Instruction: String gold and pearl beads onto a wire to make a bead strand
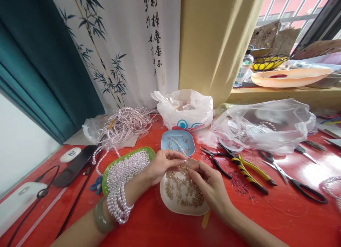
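Note:
My left hand (166, 164) and my right hand (206, 179) are close together above a white dish (166, 203) holding small gold beads (177, 190). Thumb and fingers are pinched on both hands; what lies between them is too small to make out. A strand of pearl beads (177, 144) runs from the blue dish (163, 147) toward my left fingertips; whether they touch it is unclear. Several loops of pearl beads (118, 206) and a jade-coloured bangle (100, 216) circle my left wrist. Beside that wrist, a green tray (151, 153) is full of loose pearl beads (128, 165).
Bundled pearl strands (128, 122) lie at the back left, near a white plastic bag (183, 112). To the right are black pliers (217, 161), yellow-black pliers (249, 172), scissors (293, 181) and a clear bag (279, 126). A dark phone (77, 165) and cables lie left.

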Available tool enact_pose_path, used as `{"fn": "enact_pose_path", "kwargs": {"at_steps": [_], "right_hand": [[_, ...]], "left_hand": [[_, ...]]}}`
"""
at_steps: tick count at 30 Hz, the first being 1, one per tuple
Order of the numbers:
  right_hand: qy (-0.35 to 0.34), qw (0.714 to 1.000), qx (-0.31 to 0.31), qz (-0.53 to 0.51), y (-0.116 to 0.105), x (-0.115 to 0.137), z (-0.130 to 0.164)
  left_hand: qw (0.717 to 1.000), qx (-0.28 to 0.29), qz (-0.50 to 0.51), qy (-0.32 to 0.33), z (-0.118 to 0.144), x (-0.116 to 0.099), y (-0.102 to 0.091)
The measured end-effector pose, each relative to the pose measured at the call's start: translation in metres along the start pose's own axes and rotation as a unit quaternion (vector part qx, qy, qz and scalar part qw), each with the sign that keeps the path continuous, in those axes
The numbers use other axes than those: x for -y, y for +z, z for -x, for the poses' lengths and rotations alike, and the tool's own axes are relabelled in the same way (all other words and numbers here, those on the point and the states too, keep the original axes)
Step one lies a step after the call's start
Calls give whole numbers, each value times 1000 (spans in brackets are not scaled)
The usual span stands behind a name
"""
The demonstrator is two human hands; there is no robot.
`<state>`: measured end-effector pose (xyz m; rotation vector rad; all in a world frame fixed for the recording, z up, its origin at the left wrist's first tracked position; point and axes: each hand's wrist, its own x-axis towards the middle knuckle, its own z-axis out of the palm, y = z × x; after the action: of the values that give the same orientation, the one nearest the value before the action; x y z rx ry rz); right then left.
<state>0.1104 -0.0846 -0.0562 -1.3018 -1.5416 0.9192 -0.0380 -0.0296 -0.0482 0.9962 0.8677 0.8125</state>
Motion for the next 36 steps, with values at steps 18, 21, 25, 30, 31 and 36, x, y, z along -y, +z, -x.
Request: {"fn": "enact_pose_path", "kwargs": {"at_steps": [18,21,25,30,31,36], "right_hand": [[2,1000,4,1,0,4,-1],[2,1000,8,7,-1,3,-2],[1,1000,13,27,-2,1,-3],[-34,999,-30,-7,-8,5,-7],[-45,998,-52,-8,-10,6,-8],[-94,991,-91,8,-16,10,-9]], "left_hand": [[999,31,-27,27,4,0,4],[998,33,-36,34,4,-1,4],[996,31,-66,44,5,-5,6],[979,1,-151,134,9,-19,6],[972,-8,-171,160,10,-23,5],[949,-32,-209,233,21,-40,6]]}}
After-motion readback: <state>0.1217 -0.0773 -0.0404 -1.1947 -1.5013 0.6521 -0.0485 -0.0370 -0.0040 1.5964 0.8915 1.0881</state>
